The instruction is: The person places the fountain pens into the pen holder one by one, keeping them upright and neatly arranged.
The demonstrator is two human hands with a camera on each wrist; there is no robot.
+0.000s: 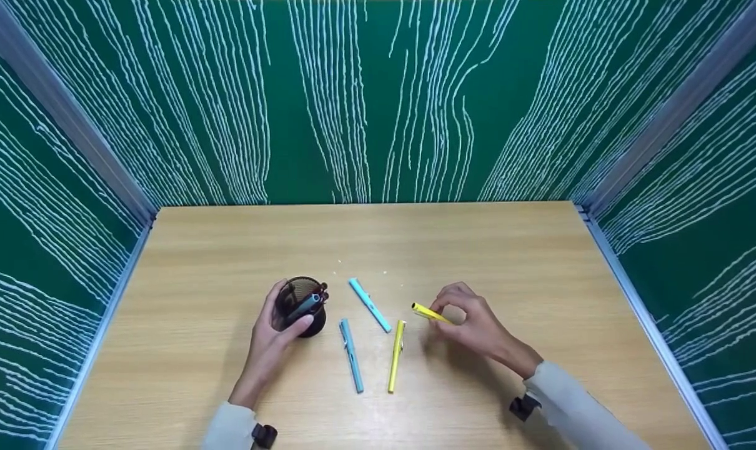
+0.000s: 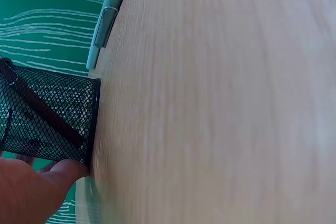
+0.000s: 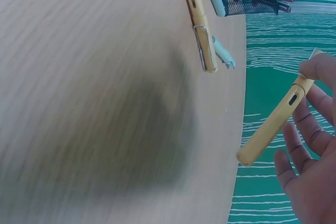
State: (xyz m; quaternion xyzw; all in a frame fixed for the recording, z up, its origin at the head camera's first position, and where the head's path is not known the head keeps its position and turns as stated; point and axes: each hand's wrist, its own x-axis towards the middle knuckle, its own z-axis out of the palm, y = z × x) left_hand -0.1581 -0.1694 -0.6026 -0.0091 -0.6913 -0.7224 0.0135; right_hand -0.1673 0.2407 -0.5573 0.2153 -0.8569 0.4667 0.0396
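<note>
My left hand (image 1: 267, 347) grips a round black mesh pen cup (image 1: 298, 289), thumb on the near side and fingers around the left. A blue pen (image 1: 306, 305) and several dark pens (image 1: 323, 290) stand leaning inside the cup. In the left wrist view, the thumb lies near the base of the cup (image 2: 58, 95). My right hand (image 1: 478, 323) pinches a yellow pen (image 1: 428, 311) by one end between thumb and fingers, above the table. The right wrist view shows this yellow pen (image 3: 270, 128) tilted, the other fingers loosely bent behind it.
Between the hands lie a bright blue pen (image 1: 370, 305), a duller blue pen (image 1: 352, 356) and a second yellow pen (image 1: 395, 357) on the wooden table (image 1: 365, 237). Green panels (image 1: 278, 125) with white wavy lines enclose the back and sides.
</note>
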